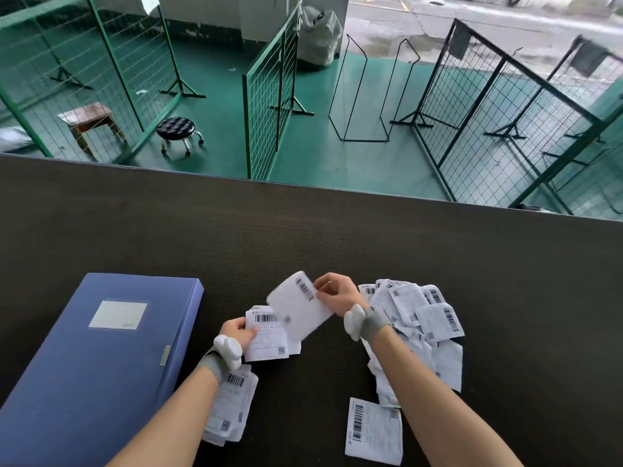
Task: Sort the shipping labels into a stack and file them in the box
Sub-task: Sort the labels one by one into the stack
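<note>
— Where does the loose label (300, 310) sit against the stack we're building?

— Our right hand (333, 293) pinches it by its upper right edge, fingers curled on the paper near the barcode. It hangs tilted, long axis running from upper left down to lower right, and its lower edge overlaps the small stack (268, 333) that our left hand (236, 330) grips by the left side, thumb on top.

— So which hand has to travel?

— The right one, we think. The stack lies down and to the left of the right fingers, just beside them, so we'd swing the label that way and turn it until its long axis matches the stack's, which stands nearly upright in the view.

— And the rest?

— The unsorted heap (418, 318) lies on the table (303, 230) under and beyond our right wrist, one label (374, 431) apart nearer us, another bundle (231, 409) below the left wrist. The blue box (97, 362) lies shut, left of the left hand.
</note>
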Demonstrator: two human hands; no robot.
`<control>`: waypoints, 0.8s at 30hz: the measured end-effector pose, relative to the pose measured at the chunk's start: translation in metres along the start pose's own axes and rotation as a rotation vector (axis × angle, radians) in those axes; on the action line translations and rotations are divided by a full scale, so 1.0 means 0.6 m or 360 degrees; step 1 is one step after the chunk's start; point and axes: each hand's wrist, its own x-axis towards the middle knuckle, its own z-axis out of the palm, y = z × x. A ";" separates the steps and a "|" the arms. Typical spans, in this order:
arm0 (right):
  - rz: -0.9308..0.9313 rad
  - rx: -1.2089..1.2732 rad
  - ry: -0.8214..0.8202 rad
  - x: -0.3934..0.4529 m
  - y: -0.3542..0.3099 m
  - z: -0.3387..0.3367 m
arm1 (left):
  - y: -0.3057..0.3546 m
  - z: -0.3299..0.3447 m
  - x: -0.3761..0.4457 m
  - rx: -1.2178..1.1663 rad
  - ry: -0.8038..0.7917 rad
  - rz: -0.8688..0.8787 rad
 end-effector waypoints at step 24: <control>0.0567 0.0273 -0.0081 -0.077 0.039 0.015 | 0.029 0.082 -0.081 -0.0251 -0.0542 0.0212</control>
